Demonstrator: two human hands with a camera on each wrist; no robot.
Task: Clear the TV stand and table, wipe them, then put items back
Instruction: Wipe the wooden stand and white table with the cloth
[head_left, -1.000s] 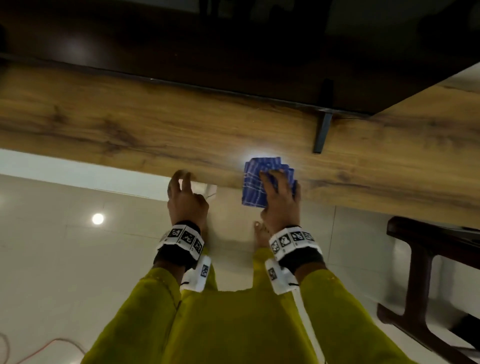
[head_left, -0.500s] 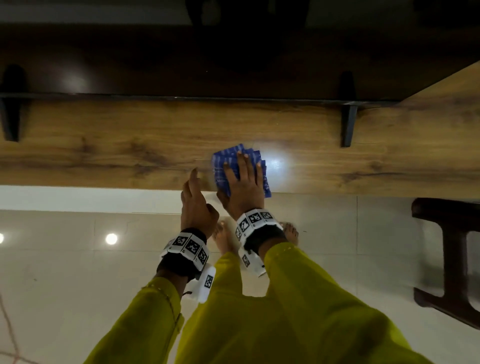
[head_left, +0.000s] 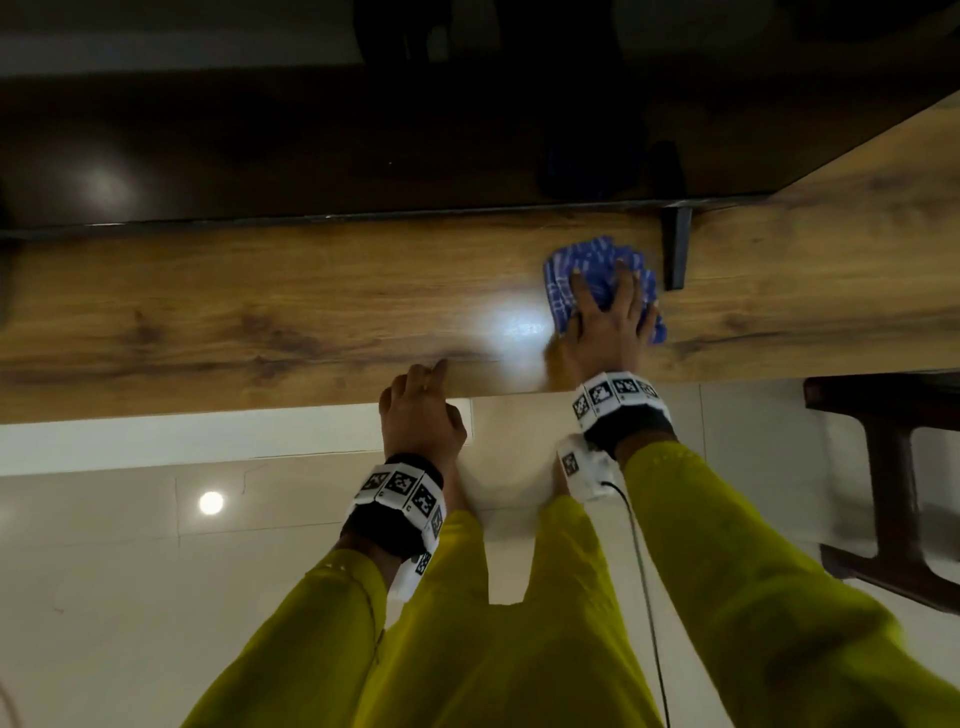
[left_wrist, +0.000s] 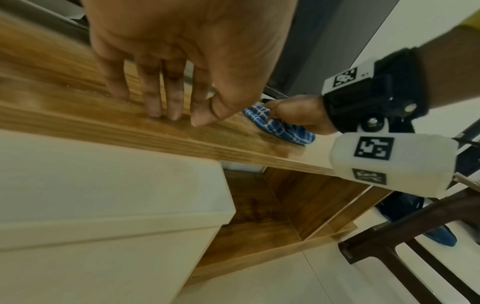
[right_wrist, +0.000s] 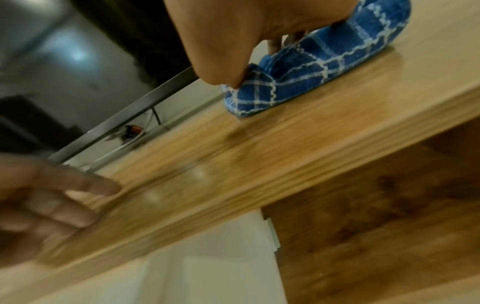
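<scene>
The wooden TV stand top runs across the head view, under the dark TV. A bunched blue checked cloth lies on it, just left of the TV's black foot. My right hand presses down on the cloth with spread, straight fingers. In the right wrist view the thumb of that hand touches the cloth at its folded corner. My left hand rests its straight fingers on the stand's front edge and holds nothing.
A dark wooden furniture frame stands on the tiled floor at the right. Below the top are a white drawer front and an open wooden compartment. Cables lie behind the TV's lower edge.
My right hand has slid the cloth to the right along the stand, up next to the TV foot. The left hand has stayed on the front edge.
</scene>
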